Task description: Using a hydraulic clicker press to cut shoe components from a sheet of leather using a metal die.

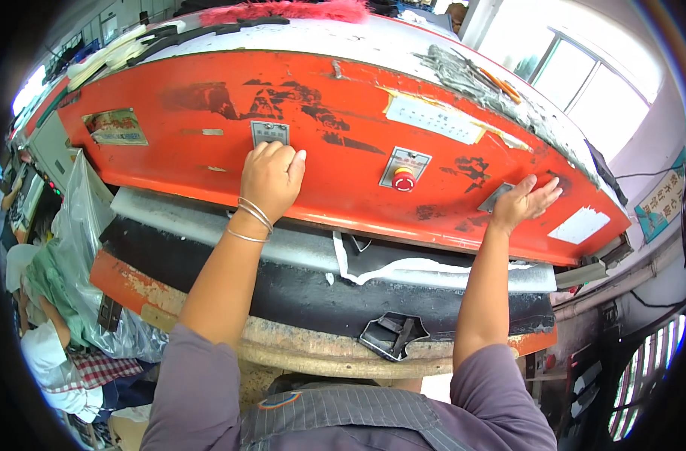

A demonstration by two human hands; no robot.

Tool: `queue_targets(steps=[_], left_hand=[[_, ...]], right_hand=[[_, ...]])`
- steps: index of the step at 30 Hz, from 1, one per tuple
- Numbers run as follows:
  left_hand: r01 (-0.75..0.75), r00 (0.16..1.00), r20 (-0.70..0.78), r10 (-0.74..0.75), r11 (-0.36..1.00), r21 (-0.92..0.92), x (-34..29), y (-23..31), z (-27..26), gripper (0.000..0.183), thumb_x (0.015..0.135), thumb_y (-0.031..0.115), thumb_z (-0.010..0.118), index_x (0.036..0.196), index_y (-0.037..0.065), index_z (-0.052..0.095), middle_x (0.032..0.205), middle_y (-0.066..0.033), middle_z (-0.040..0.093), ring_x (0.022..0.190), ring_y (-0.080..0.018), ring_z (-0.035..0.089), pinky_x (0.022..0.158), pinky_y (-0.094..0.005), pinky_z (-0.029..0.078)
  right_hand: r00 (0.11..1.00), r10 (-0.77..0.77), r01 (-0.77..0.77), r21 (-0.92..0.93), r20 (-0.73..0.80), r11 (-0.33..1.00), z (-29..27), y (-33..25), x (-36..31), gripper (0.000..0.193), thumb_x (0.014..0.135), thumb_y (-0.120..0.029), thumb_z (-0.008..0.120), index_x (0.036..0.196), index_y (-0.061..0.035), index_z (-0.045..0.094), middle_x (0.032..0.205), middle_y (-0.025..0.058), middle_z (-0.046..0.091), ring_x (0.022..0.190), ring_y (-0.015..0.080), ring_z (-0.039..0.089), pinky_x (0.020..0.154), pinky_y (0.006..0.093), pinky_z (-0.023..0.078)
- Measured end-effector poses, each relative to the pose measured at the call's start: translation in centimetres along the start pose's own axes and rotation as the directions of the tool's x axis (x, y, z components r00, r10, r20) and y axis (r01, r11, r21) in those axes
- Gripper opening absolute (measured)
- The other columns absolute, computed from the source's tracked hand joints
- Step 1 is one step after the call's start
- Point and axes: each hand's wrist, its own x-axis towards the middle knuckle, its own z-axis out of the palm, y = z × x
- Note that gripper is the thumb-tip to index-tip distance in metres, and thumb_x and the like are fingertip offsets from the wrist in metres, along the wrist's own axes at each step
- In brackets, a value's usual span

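Observation:
My left hand (273,180), with bangles at the wrist, is closed against a small metal control plate (270,132) on the red machine front (320,173). Its curled fingers cover the plate's lower part, so what lies under them is hidden. Further right, my right hand (522,203) has its fingers stretched out, with the palm side at another metal plate (496,197). Below the arms, black sheet material (313,301) with a ragged white edge lies over a pale board (200,224). A black metal cutting die (394,335) rests at the near edge; another die (358,243) shows partly under the machine front.
Between my hands sits a red emergency stop button (404,179). Pink fluffy material (287,10), dark scraps and an orange-handled tool (501,85) lie on the machine top. At left, clear plastic sheeting (84,225) hangs near another person (65,361). A window (583,71) is at far right.

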Motion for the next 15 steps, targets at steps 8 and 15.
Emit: queue_targets(steps=[8,15], left_hand=[[0.449,0.71,0.689,-0.146,0.847,-0.283,-16.8,6.0,-9.1,0.019,0.084,0.025,0.065,0.074,0.008,0.066,0.073,-0.0104,0.062,0.067,-0.0293,0.059,0.063,-0.0405,0.049],[0.401,0.623,0.769,-0.139,0.902,-0.161,-23.0,13.4,-12.8,0.02,0.084,0.027,0.061,0.076,0.011,0.069,0.08,-0.0048,0.065,0.081,-0.0252,0.061,0.074,-0.0369,0.05]], right_hand=[[0.322,-0.483,0.104,0.477,0.814,0.873,-16.3,-5.9,-16.9,0.051,0.079,-0.021,0.073,0.122,-0.0019,0.055,0.113,0.0185,0.061,0.105,0.0369,0.056,0.093,0.044,0.043],[-0.254,-0.569,0.062,0.6,0.783,0.798,-24.9,-11.2,-23.7,0.052,0.068,-0.026,0.077,0.111,-0.0028,0.059,0.102,0.0124,0.061,0.096,0.0287,0.058,0.082,0.0383,0.048]])
